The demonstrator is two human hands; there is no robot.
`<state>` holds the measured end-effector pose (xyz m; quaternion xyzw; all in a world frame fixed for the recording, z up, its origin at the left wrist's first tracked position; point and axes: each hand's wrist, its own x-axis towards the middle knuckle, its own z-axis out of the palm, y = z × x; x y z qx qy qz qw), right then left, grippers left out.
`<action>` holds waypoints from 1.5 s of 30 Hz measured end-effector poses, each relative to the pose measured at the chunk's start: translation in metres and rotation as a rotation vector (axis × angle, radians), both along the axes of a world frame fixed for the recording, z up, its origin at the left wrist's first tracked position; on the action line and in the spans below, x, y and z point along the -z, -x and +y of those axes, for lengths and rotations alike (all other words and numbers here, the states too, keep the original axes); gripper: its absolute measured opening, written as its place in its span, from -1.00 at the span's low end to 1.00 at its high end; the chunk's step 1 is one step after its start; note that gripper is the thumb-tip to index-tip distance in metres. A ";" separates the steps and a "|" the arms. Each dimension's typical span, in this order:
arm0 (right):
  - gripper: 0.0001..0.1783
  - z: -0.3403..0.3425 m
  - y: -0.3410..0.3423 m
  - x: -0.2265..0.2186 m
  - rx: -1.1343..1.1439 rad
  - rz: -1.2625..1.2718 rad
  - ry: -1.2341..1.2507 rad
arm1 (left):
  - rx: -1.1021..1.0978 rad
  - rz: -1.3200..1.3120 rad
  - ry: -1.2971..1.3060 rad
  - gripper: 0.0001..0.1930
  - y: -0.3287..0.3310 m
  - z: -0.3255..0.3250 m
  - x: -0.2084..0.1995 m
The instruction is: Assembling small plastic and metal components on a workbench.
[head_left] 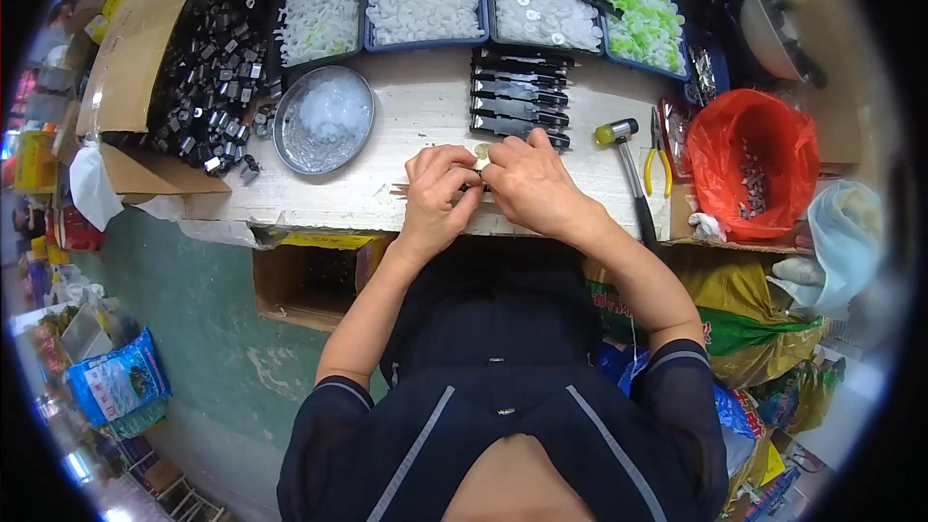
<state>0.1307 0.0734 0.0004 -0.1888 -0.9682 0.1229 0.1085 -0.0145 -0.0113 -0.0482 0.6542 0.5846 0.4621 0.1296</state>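
Observation:
At the front edge of the white workbench (406, 101), my left hand (440, 188) and my right hand (534, 182) meet with their fingers closed around something small. Only a dark bit of it shows between the fingertips; its kind is hidden. Just beyond the fingertips lies a small pale yellowish round piece (481, 150). Past my right hand several black parts with shiny flat faces (519, 101) are lined up in a stack. A hammer (628, 169) with a yellowish face and a dark grip lies to the right, beside yellow-handled pliers (657, 159).
A round metal dish (324, 155) holds translucent whitish stuff. Left of it a cardboard box (126, 68) spills black and silver parts (217, 87). Blue trays (425, 43) of white and green plastic pieces line the back. A red plastic bag (710, 150) lines a container at right.

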 end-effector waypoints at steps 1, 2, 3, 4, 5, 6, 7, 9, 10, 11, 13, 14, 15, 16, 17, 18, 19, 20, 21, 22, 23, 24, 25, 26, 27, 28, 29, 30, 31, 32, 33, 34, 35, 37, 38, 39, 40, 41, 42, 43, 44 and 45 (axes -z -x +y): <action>-0.90 0.000 0.004 -0.003 -0.008 -0.058 0.010 | 0.003 0.003 -0.004 -0.88 0.000 0.000 0.000; -0.88 0.000 0.006 -0.005 -0.015 -0.115 0.020 | 0.004 0.001 -0.002 -0.88 -0.001 -0.001 0.000; -0.88 0.001 0.007 -0.007 -0.015 -0.115 0.020 | 0.000 -0.004 0.000 -0.88 0.000 0.000 0.000; -0.88 0.002 0.008 -0.009 -0.028 -0.141 0.022 | -0.003 -0.009 0.002 -0.88 0.000 0.000 0.000; -0.88 0.002 0.009 -0.009 -0.040 -0.167 0.024 | -0.001 -0.008 0.002 -0.88 0.000 -0.001 0.000; -0.88 0.004 0.007 -0.010 -0.039 -0.166 0.022 | -0.001 0.000 0.009 -0.88 0.000 -0.001 0.001; -0.89 0.008 0.000 -0.010 -0.031 -0.111 0.048 | -0.001 0.007 0.016 -0.88 0.000 0.000 0.001; -0.88 0.018 -0.021 -0.009 0.015 0.011 0.117 | -0.003 0.013 0.038 -0.88 0.000 0.001 -0.001; -0.89 0.024 -0.034 -0.014 0.086 0.062 0.107 | -0.010 0.014 0.064 -0.87 0.000 -0.001 -0.003; -0.90 0.031 -0.048 -0.018 0.161 0.108 0.097 | -0.018 0.009 0.064 -0.87 0.000 -0.002 -0.004; -0.89 0.055 -0.094 -0.013 0.374 0.186 0.202 | -0.013 0.024 0.086 -0.80 -0.004 0.002 -0.006; -0.88 0.062 -0.111 -0.021 0.494 0.142 0.126 | -0.013 0.022 0.086 -0.80 -0.004 0.003 -0.006; -0.87 0.068 -0.128 -0.029 0.611 0.098 0.049 | -0.029 0.063 0.095 -0.78 -0.004 0.003 -0.006; -0.87 0.076 -0.148 -0.029 0.667 0.065 -0.044 | -0.048 0.106 0.104 -0.76 -0.003 0.002 -0.007; -0.86 0.083 -0.168 -0.031 0.730 0.030 -0.141 | -0.048 0.105 0.101 -0.76 -0.002 0.002 -0.008; -0.83 0.085 -0.186 -0.037 0.788 -0.077 -0.206 | -0.044 0.143 0.107 -0.78 -0.002 0.003 -0.009; -0.81 0.090 -0.205 -0.036 0.893 -0.168 -0.231 | -0.043 0.184 0.114 -0.79 -0.002 0.003 -0.010; -0.81 0.093 -0.220 -0.038 0.953 -0.234 -0.234 | -0.046 0.186 0.112 -0.79 -0.001 0.004 -0.010; -0.81 0.098 -0.234 -0.039 1.007 -0.296 -0.235 | -0.040 0.181 0.112 -0.82 0.000 0.004 -0.010; -0.80 0.103 -0.252 -0.036 1.054 -0.370 -0.238 | -0.033 0.176 0.108 -0.84 0.001 0.004 -0.010; -0.80 0.109 -0.270 -0.031 1.097 -0.441 -0.241 | -0.030 0.184 0.086 -0.83 0.001 0.003 -0.011; -0.79 0.112 -0.286 -0.029 1.134 -0.505 -0.209 | -0.024 0.198 0.077 -0.83 0.001 0.004 -0.008; -0.74 0.118 -0.306 -0.024 1.169 -0.583 -0.146 | -0.015 0.209 0.067 -0.83 -0.001 0.004 -0.006; -0.69 0.122 -0.326 -0.013 1.176 -0.599 -0.134 | -0.005 0.207 0.049 -0.82 -0.001 0.005 -0.005; -0.63 0.123 -0.334 -0.003 1.174 -0.614 -0.121 | -0.008 0.217 0.028 -0.82 0.000 0.003 -0.003; -0.59 0.124 -0.331 -0.001 1.189 -0.665 -0.045 | -0.010 0.224 0.008 -0.82 0.001 0.001 -0.001; -0.55 0.126 -0.327 0.000 1.203 -0.717 0.031 | -0.007 0.216 -0.010 -0.82 0.002 -0.001 0.000; -0.53 0.129 -0.330 0.005 1.190 -0.738 0.073 | 0.008 0.209 -0.030 -0.82 0.003 0.000 -0.001; -0.52 0.133 -0.340 0.014 1.176 -0.761 0.118 | 0.025 0.202 -0.047 -0.82 0.005 0.001 -0.003; -0.51 0.139 -0.377 0.033 1.091 -0.639 0.084 | 0.038 0.200 -0.068 -0.82 0.010 0.007 -0.003; -0.51 0.143 -0.367 0.030 1.078 -0.633 0.085 | -0.046 0.217 -0.070 -0.83 0.021 0.014 -0.007; -0.51 0.140 -0.351 0.018 1.122 -0.656 0.125 | -0.129 0.233 -0.074 -0.84 0.036 0.023 -0.012; -0.51 0.139 -0.341 0.012 1.169 -0.680 0.166 | -0.225 0.288 -0.142 -0.81 0.060 0.037 -0.012; -0.49 0.138 -0.351 0.011 1.156 -0.663 0.093 | -0.363 0.272 -0.114 -0.71 0.107 0.068 -0.026; -0.46 0.136 -0.341 -0.001 1.225 -0.678 0.088 | -0.431 0.239 0.015 -0.69 0.130 0.080 -0.033; -0.41 0.133 -0.336 -0.006 1.301 -0.692 0.086 | -0.492 0.204 0.144 -0.67 0.147 0.092 -0.038; -0.41 0.134 -0.344 -0.005 1.310 -0.688 0.085 | -0.488 0.238 0.193 -0.71 0.159 0.104 -0.040; -0.35 0.140 -0.360 -0.002 1.326 -0.727 0.155 | -0.484 0.273 0.242 -0.75 0.168 0.113 -0.041; -0.29 0.143 -0.369 -0.003 1.340 -0.766 0.228 | -0.447 0.377 0.240 -0.78 0.170 0.119 -0.041; -0.22 0.145 -0.376 -0.003 1.352 -0.805 0.301 | -0.441 0.377 0.236 -0.78 0.173 0.126 -0.040; -0.22 0.146 -0.381 0.000 1.358 -0.804 0.301 | -0.393 0.458 0.281 -0.78 0.177 0.132 -0.039; -0.27 0.146 -0.369 0.000 1.384 -0.821 0.268 | -0.348 0.541 0.330 -0.78 0.179 0.134 -0.036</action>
